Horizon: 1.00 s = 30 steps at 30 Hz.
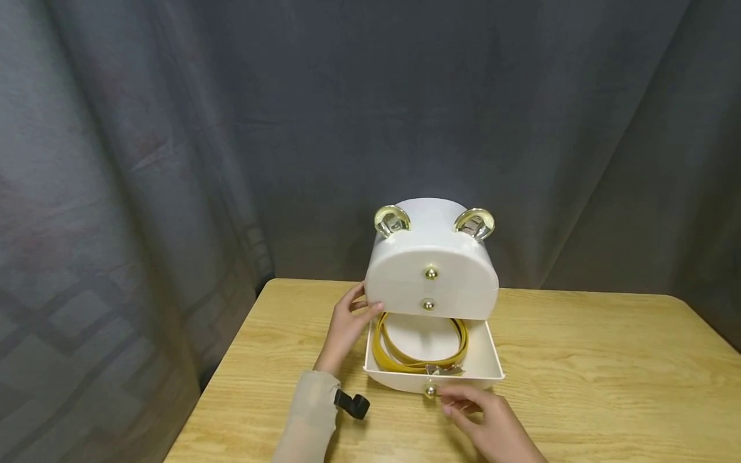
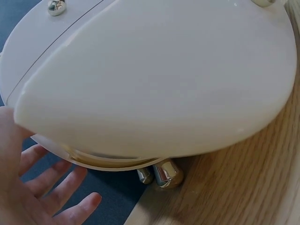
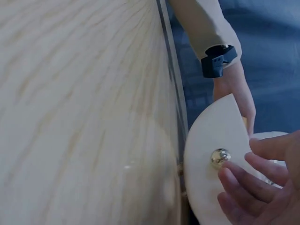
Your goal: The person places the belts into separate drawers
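A white rounded drawer box (image 1: pixel 399 283) with two gold ears stands on the table, its bottom drawer (image 1: pixel 399 382) pulled out. Inside the drawer lies a coiled yellow belt (image 1: pixel 379 347) with a metal buckle. My left hand (image 1: pixel 347 325) rests against the box's left side, thumb at the lower front edge; in the left wrist view its fingers (image 2: pixel 63 190) are spread. Beside the drawer's gold knob (image 1: pixel 430 391) is my right hand (image 1: pixel 483 415), fingers loosely bent. In the right wrist view a fingertip is at the knob (image 3: pixel 220 158); whether it touches is unclear.
The light wooden table (image 1: pixel 608 360) extends to both sides of the box. Dark grey curtains (image 1: pixel 434 116) hang behind it and at the left. A black wrist device (image 1: pixel 352 404) is on the left sleeve.
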### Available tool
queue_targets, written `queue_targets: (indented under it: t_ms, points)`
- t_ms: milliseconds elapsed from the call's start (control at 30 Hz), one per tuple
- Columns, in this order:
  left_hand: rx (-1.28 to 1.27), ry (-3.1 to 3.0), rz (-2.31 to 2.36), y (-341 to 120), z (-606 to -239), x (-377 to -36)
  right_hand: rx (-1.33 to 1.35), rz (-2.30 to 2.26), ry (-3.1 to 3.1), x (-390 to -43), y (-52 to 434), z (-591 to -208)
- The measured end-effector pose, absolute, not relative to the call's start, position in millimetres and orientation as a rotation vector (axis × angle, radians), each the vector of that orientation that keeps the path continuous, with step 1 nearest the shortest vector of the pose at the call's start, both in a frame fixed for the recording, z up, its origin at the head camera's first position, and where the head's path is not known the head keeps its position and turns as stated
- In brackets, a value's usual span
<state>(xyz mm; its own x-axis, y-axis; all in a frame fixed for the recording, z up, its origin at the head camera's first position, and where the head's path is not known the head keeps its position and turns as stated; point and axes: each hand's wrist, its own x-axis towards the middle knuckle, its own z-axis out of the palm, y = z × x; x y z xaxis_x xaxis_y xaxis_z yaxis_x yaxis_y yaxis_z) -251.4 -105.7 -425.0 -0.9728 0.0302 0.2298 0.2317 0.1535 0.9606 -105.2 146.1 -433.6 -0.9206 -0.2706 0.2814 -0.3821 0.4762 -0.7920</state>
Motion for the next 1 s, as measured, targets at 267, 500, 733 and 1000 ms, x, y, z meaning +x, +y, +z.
queue_targets:
  t_ms: [267,500,733,1000]
  points:
    - [-0.256,-2.276,-1.928,-107,-427,-250,0.722,1.446,-2.607,-115,146,-443]
    - [-0.245,-2.286,-1.936,-107,-418,-244,0.707,1.522,-2.633,-120,138,-444]
    - [-0.207,-2.280,-1.922,-107,-426,-249,0.599,1.572,-2.617,-125,134,-441]
    - [-0.227,-2.249,-1.919,-107,-426,-251,0.461,1.624,-2.631,-131,132,-438]
